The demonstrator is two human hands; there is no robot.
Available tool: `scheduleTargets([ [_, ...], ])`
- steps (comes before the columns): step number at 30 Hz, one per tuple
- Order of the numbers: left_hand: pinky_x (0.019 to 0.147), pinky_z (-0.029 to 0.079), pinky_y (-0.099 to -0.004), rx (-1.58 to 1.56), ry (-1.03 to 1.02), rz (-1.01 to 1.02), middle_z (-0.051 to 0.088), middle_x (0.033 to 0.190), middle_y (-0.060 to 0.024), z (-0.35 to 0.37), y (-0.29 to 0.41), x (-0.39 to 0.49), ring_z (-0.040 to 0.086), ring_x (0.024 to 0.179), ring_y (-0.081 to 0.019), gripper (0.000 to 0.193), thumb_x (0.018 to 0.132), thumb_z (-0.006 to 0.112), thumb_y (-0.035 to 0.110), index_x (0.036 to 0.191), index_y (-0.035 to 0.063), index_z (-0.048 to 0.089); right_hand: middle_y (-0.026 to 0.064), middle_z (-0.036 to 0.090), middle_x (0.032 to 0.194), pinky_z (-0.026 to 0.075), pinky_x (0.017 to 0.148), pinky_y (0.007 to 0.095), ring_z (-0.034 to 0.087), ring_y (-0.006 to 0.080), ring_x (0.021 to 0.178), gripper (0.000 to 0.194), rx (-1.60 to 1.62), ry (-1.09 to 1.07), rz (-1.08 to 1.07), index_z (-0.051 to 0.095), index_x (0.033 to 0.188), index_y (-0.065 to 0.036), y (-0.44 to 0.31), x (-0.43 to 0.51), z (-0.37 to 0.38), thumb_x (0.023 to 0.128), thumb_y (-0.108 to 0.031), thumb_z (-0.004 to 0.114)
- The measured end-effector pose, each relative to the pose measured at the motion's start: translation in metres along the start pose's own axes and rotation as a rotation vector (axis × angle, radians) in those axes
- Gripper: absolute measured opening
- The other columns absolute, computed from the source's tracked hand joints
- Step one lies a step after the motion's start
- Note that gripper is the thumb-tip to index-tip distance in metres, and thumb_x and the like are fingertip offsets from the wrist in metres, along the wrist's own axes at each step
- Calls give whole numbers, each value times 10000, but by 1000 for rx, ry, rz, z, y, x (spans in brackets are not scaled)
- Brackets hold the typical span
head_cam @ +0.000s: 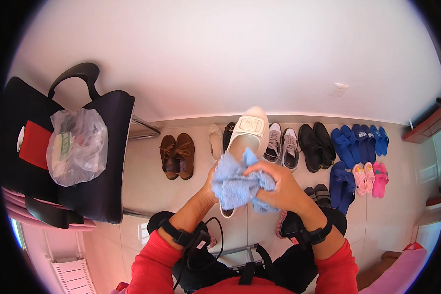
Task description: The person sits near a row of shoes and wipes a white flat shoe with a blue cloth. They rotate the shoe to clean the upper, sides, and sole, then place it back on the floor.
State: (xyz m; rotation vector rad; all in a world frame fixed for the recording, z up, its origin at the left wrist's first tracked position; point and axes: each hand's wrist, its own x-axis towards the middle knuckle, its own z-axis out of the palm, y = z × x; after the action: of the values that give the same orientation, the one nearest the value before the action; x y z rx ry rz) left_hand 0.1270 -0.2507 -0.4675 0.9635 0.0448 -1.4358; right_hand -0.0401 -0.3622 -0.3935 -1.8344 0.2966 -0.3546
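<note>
A cream slip-on shoe (255, 110) with a square buckle ornament is held up in front of me, toe pointing away. My left hand (210, 185) grips its left side, the fingers mostly hidden behind the cloth. Bunched in my right hand (284, 185) is a light blue towelling cloth (233, 183), which covers the middle of the shoe and part of its opening. The heel shows below the cloth. On the floor behind, to the left, lies a similar cream shoe (215, 141).
Brown lace-up shoes (177, 156) stand at left. Right of the held shoe are grey sneakers (282, 145), black shoes (316, 145), blue slippers (347, 141) and pink clogs (363, 176). A black chair (110, 147) at far left carries a plastic bag (81, 147). The wall (220, 55) rises behind.
</note>
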Motion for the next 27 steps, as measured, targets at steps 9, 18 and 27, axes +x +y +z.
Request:
scheduleTargets([
  [9,798,546,-432,-52,-279,-33,627,1100,-176,8,15,-9,655,901,-330,560,851,493,300,1318,-9,482,16,649,1047,487,878,266,607,103,960,390,417,240,11,608,1153,-36,-8,-9,-55,772,-35,687],
  [18,936,513,-463,-6,-418,8,595,1237,-212,4,6,-3,638,1018,-365,541,912,394,291,1346,-24,467,74,643,1058,466,880,285,611,160,968,375,-52,531,-178,618,1132,-51,6,8,-7,766,-19,694],
  [27,973,505,-439,-40,-353,-25,572,1273,-188,-4,12,-3,615,1097,-321,602,893,476,287,1436,48,379,60,670,1083,469,916,315,632,225,989,445,128,-449,-6,661,1132,-131,-15,-4,-4,696,-44,693],
])
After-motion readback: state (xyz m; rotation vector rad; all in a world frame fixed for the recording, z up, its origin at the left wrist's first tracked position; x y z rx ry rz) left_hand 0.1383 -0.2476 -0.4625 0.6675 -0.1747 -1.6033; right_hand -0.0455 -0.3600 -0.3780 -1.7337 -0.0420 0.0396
